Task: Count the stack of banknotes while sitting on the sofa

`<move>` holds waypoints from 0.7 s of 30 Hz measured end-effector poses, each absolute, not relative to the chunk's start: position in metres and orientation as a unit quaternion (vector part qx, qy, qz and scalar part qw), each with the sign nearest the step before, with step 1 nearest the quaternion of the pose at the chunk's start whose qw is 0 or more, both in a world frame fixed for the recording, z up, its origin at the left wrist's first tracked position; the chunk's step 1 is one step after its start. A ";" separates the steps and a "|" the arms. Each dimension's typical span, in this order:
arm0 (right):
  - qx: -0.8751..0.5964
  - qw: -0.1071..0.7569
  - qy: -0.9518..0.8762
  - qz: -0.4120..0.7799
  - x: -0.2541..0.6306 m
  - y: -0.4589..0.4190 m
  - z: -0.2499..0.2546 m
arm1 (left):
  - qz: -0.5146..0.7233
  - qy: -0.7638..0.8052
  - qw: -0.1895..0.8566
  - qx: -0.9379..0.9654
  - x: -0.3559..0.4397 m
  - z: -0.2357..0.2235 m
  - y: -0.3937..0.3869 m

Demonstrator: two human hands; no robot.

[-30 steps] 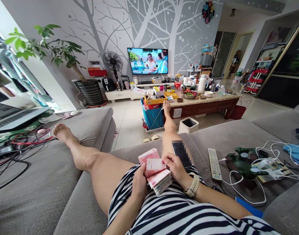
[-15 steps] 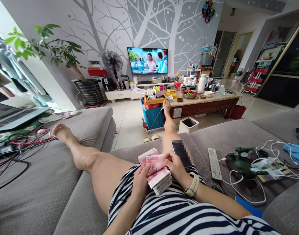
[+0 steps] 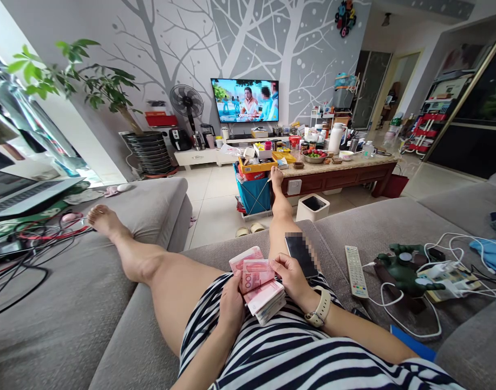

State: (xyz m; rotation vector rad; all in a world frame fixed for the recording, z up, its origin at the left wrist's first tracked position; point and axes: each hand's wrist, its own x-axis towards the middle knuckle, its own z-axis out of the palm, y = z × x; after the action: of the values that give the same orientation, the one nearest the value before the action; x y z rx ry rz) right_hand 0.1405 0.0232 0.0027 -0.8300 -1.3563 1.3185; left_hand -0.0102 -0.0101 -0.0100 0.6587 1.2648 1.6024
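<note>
A thick stack of pink banknotes (image 3: 265, 297) rests over my lap on the striped clothing (image 3: 268, 352). My left hand (image 3: 232, 300) grips the stack at its left side, thumb on top. Between the finger and thumb of my right hand (image 3: 291, 276), which wears a pale watch band (image 3: 319, 309), the right edge of one raised banknote (image 3: 256, 275) is pinched. That note shows a "100" on its left part. Behind it, more pink notes fan out to the upper left. A dark phone (image 3: 300, 254), partly blurred out, lies on my right thigh just past the right hand.
On the grey sofa (image 3: 378, 216) to the right lie a remote control (image 3: 356, 272), a dark green massager-like device (image 3: 408, 271) and white cables. A laptop (image 3: 28, 189) and tangled cords are at left. Ahead stand a cluttered coffee table (image 3: 333, 170), a bin (image 3: 313, 207) and a television (image 3: 245, 101).
The raised banknote has turned flatter toward me, so its "100" now shows more clearly. Both hands stay in nearly the same place.
</note>
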 end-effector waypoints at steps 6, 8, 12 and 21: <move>-0.348 0.510 -0.562 0.550 0.141 0.022 0.006 | 0.647 0.536 0.468 0.275 -0.010 -0.010 -0.011; -0.347 0.510 -0.563 0.551 0.141 0.021 0.006 | 0.644 0.538 0.471 0.272 -0.010 -0.010 -0.011; -0.345 0.511 -0.562 0.552 0.141 0.021 0.006 | 0.642 0.549 0.451 0.289 -0.009 -0.001 -0.013; -0.340 0.512 -0.563 0.553 0.141 0.020 0.006 | 0.636 0.553 0.444 0.304 -0.003 0.020 -0.019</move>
State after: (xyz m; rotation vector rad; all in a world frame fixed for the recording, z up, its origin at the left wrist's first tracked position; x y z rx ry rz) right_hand 0.1407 0.0204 0.0061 -0.8177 -1.3541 1.3314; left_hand -0.0033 -0.0193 0.0201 0.7526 1.3709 1.5775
